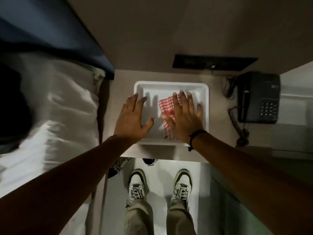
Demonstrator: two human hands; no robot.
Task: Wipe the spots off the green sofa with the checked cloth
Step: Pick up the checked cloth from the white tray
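Observation:
A red-and-white checked cloth (166,106) lies crumpled in a white tray (171,84) on a small beige table. My right hand (184,116) hovers flat over the cloth with its fingers spread, covering part of it; whether it touches the cloth I cannot tell. My left hand (133,116) is open too, fingers apart, above the tray's left side and holding nothing. A black band sits on my right wrist. No green sofa is in view.
A black desk phone (258,97) with a coiled cord stands right of the tray. A dark panel (213,62) is set in the wall behind. A bed with white pillows (55,102) fills the left. My shoes (137,184) stand on the pale floor below the table.

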